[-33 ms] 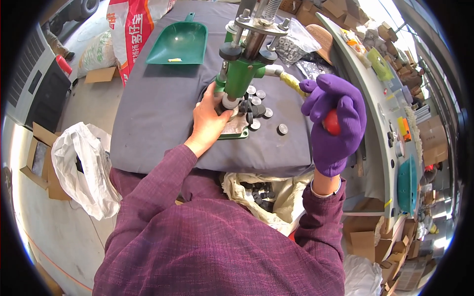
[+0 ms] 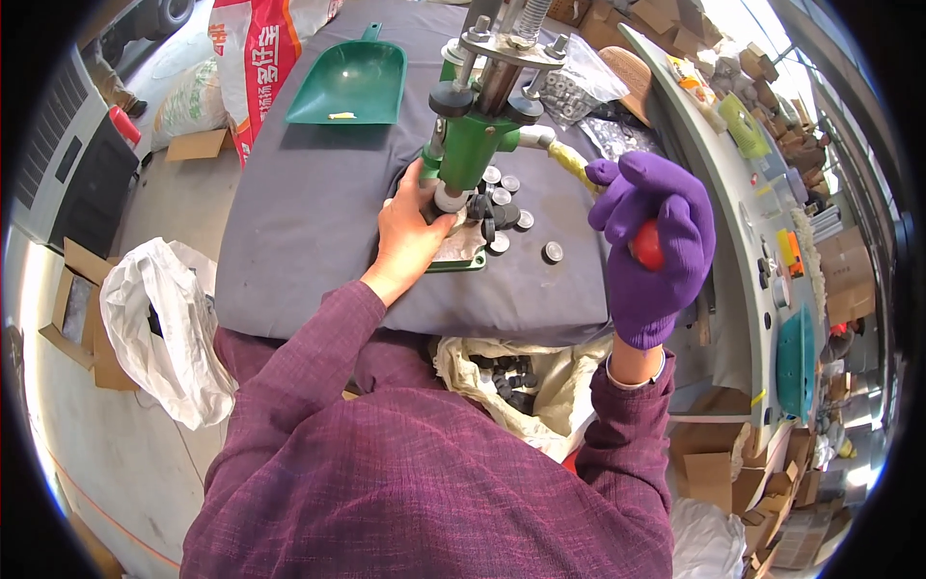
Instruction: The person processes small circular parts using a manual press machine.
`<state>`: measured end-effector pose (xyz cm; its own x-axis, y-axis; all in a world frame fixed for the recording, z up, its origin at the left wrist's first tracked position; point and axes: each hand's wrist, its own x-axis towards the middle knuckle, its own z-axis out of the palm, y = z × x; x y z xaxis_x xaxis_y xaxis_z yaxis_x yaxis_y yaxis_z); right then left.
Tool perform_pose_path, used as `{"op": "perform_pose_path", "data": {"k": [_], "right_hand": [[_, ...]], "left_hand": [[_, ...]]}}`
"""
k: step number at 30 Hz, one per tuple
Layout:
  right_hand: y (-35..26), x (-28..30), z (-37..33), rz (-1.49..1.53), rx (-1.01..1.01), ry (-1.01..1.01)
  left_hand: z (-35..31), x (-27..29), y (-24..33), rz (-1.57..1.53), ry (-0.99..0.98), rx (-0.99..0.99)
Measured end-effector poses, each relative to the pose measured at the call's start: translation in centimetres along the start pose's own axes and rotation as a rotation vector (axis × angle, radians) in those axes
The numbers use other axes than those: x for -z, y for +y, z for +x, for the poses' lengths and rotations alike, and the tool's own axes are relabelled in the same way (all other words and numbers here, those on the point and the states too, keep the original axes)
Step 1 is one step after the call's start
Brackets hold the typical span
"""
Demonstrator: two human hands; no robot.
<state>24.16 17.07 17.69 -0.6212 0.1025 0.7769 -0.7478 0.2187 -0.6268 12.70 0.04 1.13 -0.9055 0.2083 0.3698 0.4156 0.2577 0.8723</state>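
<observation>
A green hand press (image 2: 469, 154) stands on the grey cloth-covered table, its white round tip (image 2: 450, 197) low over the base plate (image 2: 457, 253). My bare left hand (image 2: 413, 230) curls around the spot under that tip, thumb and fingers at its sides; whatever they pinch is hidden. On the right, my right hand (image 2: 661, 241), in a purple knitted glove, is closed around a red ball knob (image 2: 647, 245). A yellow-wrapped lever (image 2: 571, 162) runs from the press toward the glove. Several small black round parts with clear or silvery faces (image 2: 500, 196) lie beside the base.
A green dustpan (image 2: 349, 87) lies at the far left of the table. Behind the press is a clear bag of small parts (image 2: 576, 82). An open sack (image 2: 563, 391) with black pieces sits below the front edge. At left hangs a white plastic bag (image 2: 159, 323).
My right hand has sunk very slightly with the red knob. The left hand and the press tip look the same.
</observation>
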Motion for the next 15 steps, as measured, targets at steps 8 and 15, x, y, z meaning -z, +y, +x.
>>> {"op": "perform_pose_path", "data": {"k": [8, 15], "right_hand": [[3.0, 0.2, -5.1, -0.142, 0.154, -0.139], [3.8, 0.2, -8.6, -0.271, 0.095, -0.183]], "left_hand": [[0.5, 0.6, 1.2, -0.314, -0.091, 0.113], [-0.6, 0.6, -2.1, -0.091, -0.036, -0.096]]}}
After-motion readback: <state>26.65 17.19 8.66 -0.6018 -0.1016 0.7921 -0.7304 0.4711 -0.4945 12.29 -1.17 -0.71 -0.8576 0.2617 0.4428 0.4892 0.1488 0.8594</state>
